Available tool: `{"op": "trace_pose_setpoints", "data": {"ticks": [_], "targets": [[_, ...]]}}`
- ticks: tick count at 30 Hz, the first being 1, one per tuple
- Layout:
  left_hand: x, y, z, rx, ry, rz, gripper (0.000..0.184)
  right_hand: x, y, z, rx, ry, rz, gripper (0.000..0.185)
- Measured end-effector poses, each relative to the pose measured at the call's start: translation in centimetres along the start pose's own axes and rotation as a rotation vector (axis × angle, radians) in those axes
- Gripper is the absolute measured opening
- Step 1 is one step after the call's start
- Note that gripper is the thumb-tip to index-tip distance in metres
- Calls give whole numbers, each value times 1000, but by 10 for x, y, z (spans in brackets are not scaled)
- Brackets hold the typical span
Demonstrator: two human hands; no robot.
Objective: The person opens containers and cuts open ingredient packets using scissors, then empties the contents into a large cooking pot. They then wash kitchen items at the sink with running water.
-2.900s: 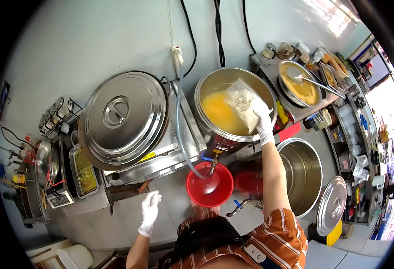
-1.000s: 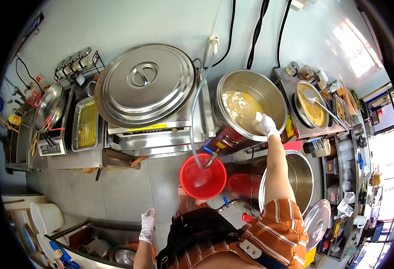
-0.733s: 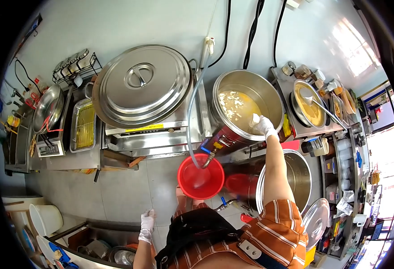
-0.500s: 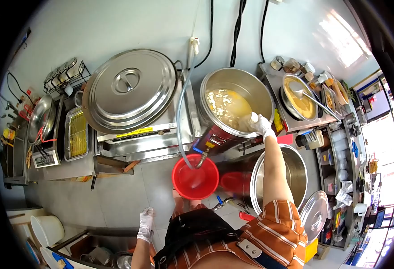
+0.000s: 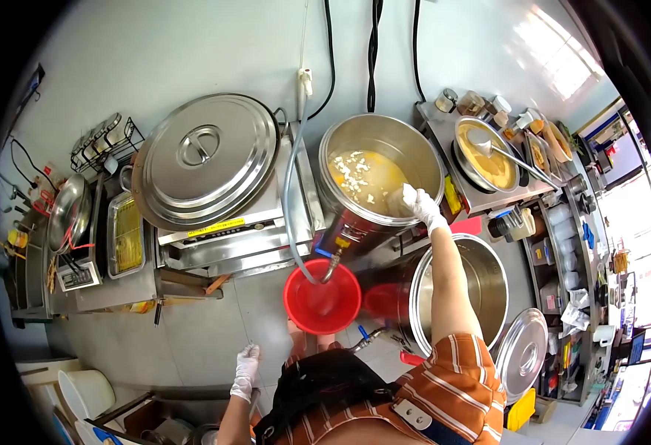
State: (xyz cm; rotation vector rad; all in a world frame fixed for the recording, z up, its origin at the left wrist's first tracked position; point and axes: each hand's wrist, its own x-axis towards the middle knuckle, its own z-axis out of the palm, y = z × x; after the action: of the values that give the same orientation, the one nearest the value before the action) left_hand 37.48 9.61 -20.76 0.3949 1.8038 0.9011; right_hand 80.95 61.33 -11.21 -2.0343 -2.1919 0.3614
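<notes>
My right hand [image 5: 423, 208], in a white glove, reaches over the near right rim of a tall steel pot [image 5: 425, 159]. Its fingers are closed around a pale, see-through-looking thing [image 5: 397, 205] at the liquid's surface, whose kind I cannot make out. Cloudy yellowish liquid [image 5: 377, 185] fills the pot's lower part, with white flakes [image 5: 353, 170] floating at the left. Also gloved, my left hand [image 5: 246, 368] hangs low beside my body, fingers curled with nothing seen in them. Below the pot's tap stands a red basin [image 5: 322, 297] with a hose end in it.
A second steel pot [image 5: 488, 282] stands under my right arm, and a steel lid [image 5: 524, 352] leans beside it. Left of the first pot is a large lidded pan [image 5: 207, 152]. At the right a bowl of yellow-brown mixture [image 5: 494, 167] holds a ladle [image 5: 481, 139].
The view has shifted slightly. My right hand stays at the pot's rim, with the pale thing more raised from the liquid. The left hand stays low and curled.
</notes>
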Motion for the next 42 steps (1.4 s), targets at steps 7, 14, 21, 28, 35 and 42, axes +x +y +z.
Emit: {"op": "trace_pose_setpoints", "data": {"ticks": [7, 14, 21, 28, 35, 42], "targets": [[-10, 0, 7, -44, 9, -56, 28, -4, 0, 0, 4, -29, 7, 60], [-15, 13, 6, -38, 0, -21, 27, -8, -2, 3, 15, 79, -28, 46], [-12, 15, 12, -55, 0, -22, 24, 12, 26, 18, 39, -98, -9, 46], [-11, 18, 12, -49, -15, -9, 23, 104, 131, 116, -694, 282, -587, 46], [-13, 18, 12, -92, -1, -13, 22, 48, 55, 22, 5, 65, -303, 45], [-14, 15, 8, -78, 18, -27, 21, 6, -18, -65, 209, 58, -101, 47]]}}
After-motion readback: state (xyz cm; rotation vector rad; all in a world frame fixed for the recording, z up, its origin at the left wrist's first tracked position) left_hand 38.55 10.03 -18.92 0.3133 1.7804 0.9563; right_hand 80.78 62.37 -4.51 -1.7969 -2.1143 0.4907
